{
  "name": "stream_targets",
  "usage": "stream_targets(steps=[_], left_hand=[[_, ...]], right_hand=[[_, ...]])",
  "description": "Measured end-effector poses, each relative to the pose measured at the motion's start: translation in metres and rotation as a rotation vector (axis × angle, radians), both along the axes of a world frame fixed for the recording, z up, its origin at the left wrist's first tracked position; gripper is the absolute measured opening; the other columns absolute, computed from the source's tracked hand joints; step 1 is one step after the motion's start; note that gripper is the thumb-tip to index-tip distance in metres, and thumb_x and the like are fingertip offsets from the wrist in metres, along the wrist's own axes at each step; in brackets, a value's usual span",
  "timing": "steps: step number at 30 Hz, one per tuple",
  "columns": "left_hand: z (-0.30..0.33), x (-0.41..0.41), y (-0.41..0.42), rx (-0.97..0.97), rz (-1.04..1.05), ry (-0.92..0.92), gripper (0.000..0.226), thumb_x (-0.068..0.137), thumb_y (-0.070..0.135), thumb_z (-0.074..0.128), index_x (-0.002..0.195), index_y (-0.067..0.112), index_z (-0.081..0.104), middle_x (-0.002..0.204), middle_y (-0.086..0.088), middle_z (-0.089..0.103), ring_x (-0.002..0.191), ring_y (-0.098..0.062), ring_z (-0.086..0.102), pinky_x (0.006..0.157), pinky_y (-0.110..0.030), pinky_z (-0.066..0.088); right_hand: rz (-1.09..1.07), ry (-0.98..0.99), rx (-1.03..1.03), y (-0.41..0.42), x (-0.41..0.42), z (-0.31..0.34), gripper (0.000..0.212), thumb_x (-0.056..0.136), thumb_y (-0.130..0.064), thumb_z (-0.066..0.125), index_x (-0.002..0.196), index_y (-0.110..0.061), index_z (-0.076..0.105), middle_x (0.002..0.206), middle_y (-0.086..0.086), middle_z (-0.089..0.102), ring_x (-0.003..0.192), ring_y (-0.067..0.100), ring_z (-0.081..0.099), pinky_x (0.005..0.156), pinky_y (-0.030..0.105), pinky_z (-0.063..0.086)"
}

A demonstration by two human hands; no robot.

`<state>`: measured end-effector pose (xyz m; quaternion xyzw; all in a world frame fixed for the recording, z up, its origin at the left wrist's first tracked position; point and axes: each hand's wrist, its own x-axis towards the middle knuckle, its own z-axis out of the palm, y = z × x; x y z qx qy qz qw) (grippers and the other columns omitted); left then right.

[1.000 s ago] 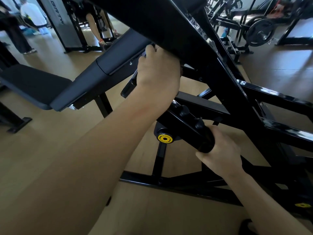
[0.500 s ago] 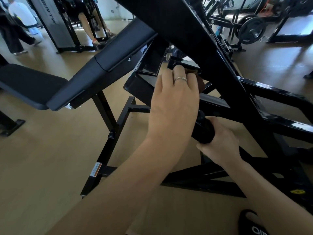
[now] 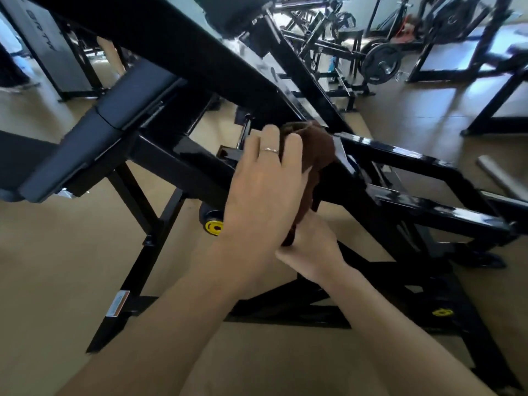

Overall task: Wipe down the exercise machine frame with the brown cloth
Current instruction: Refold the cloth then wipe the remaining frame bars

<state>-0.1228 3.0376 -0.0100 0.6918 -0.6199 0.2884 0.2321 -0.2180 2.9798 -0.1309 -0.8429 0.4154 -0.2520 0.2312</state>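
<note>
1. Since 0.5 s ago, the left hand (image 3: 265, 192) has slid along the black frame (image 3: 400, 155), and the brown cloth (image 3: 311, 150), then barely showing past the fingertips, now bulges out beyond them.
2. Left fingers (image 3: 294, 150) lie nearly straight and close together, flat on the cloth and pressing it to the frame; a ring (image 3: 271, 150) sits on 1 of them. Whether the thumb curls round the cloth is hidden.
3. From those fingertips the cloth spreads toward 1 o'clock and 3 o'clock, draping down over the bar toward 5 o'clock.
4. Right hand (image 3: 311, 252) sits at 5 o'clock of the left, mostly covered by it; its fingers are hidden, so I cannot tell what it grips, though the cloth's hanging end touches it.
5. Risks, as I judge them: flat fingers hold the cloth only by pressure, so a fast stroke could leave it behind or drop it; fingertips could catch on the joint where bars meet at 2 o'clock; the loose tail could snag near the yellow cap (image 3: 213, 226) at 8 o'clock.
</note>
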Motion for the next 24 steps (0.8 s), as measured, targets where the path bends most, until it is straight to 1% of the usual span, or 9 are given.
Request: stream_targets(steps=[3, 5, 8, 11, 13, 15, 17, 19, 24], left_hand=[[0.008, 0.005, -0.009, -0.089, -0.042, 0.149, 0.028, 0.099, 0.027, 0.063, 0.115, 0.004, 0.057, 0.123, -0.021, 0.055, 0.109, -0.037, 0.057, 0.087, -0.046, 0.054], [0.011, 0.011, -0.014, -0.117, -0.074, 0.24, 0.029, 0.101, 0.031, 0.06, 0.114, 0.004, 0.056, 0.124, -0.019, 0.052, 0.109, -0.035, 0.055, 0.089, -0.04, 0.05], [0.007, 0.012, -0.021, -0.097, -0.088, 0.393, 0.032, 0.102, 0.033, 0.06, 0.118, 0.006, 0.057, 0.128, -0.016, 0.051, 0.11, -0.03, 0.053, 0.086, -0.04, 0.051], [0.009, -0.002, -0.03, -0.176, -0.128, 0.443, 0.031, 0.101, 0.033, 0.061, 0.12, 0.008, 0.058, 0.128, -0.012, 0.05, 0.109, -0.025, 0.053, 0.084, -0.039, 0.053], [0.019, -0.013, -0.046, -0.2, -0.096, 0.308, 0.033, 0.103, 0.035, 0.052, 0.123, 0.009, 0.059, 0.129, -0.012, 0.052, 0.11, -0.026, 0.053, 0.083, -0.036, 0.049], [0.028, -0.021, -0.069, -0.132, 0.076, 0.069, 0.039, 0.106, 0.037, 0.037, 0.129, 0.013, 0.058, 0.135, -0.011, 0.055, 0.119, -0.029, 0.051, 0.091, -0.036, 0.041], [0.033, -0.026, -0.084, -0.079, 0.176, -0.065, 0.038, 0.105, 0.034, 0.035, 0.121, 0.012, 0.063, 0.135, -0.011, 0.058, 0.126, -0.034, 0.049, 0.1, -0.043, 0.034], [0.032, -0.028, -0.094, -0.024, 0.213, -0.158, 0.038, 0.104, 0.032, 0.036, 0.113, 0.011, 0.066, 0.133, -0.012, 0.059, 0.13, -0.035, 0.047, 0.108, -0.047, 0.03], [0.036, -0.025, -0.096, 0.08, 0.132, -0.16, 0.043, 0.102, 0.034, 0.034, 0.113, 0.01, 0.067, 0.141, -0.01, 0.054, 0.135, -0.034, 0.042, 0.118, -0.048, 0.025]], right_hand=[[0.111, 0.066, 0.109, 0.006, -0.015, 0.021, 0.072, 0.08, -0.031, 0.075, 0.145, -0.03, 0.042, 0.128, -0.004, 0.051, 0.119, 0.016, 0.049, 0.096, 0.033, 0.049], [0.142, -0.098, 0.087, 0.013, -0.035, 0.04, 0.059, 0.083, -0.024, 0.073, 0.139, -0.032, 0.053, 0.124, -0.011, 0.056, 0.118, 0.008, 0.053, 0.095, 0.025, 0.049], [-0.011, -0.582, -0.121, 0.012, -0.067, 0.074, 0.032, 0.09, -0.017, 0.065, 0.121, -0.025, 0.064, 0.111, -0.016, 0.066, 0.108, 0.006, 0.064, 0.093, 0.024, 0.053], [0.077, -0.736, -0.244, -0.009, -0.063, 0.108, 0.042, 0.105, -0.022, 0.051, 0.146, -0.018, 0.049, 0.142, -0.006, 0.054, 0.133, 0.016, 0.053, 0.11, 0.038, 0.045], [0.158, -0.678, -0.285, -0.028, -0.047, 0.121, 0.048, 0.11, -0.028, 0.039, 0.155, -0.013, 0.041, 0.16, 0.005, 0.038, 0.15, 0.017, 0.033, 0.121, 0.044, 0.032], [0.157, -0.658, -0.183, -0.047, -0.035, 0.126, 0.053, 0.109, -0.041, 0.03, 0.157, -0.02, 0.043, 0.166, 0.0, 0.028, 0.152, 0.004, 0.024, 0.124, 0.034, 0.026], [0.149, -0.649, -0.01, -0.066, -0.031, 0.121, 0.054, 0.109, -0.049, 0.024, 0.157, -0.03, 0.042, 0.165, -0.01, 0.029, 0.137, -0.02, 0.026, 0.113, 0.011, 0.024], [0.147, -0.633, 0.049, -0.081, -0.031, 0.111, 0.05, 0.11, -0.044, 0.025, 0.157, -0.031, 0.039, 0.158, -0.012, 0.037, 0.123, -0.029, 0.032, 0.101, -0.001, 0.025], [0.154, -0.736, 0.146, -0.09, -0.021, 0.102, 0.049, 0.107, -0.047, 0.028, 0.15, -0.034, 0.046, 0.141, -0.014, 0.048, 0.115, -0.032, 0.037, 0.09, -0.008, 0.026]])
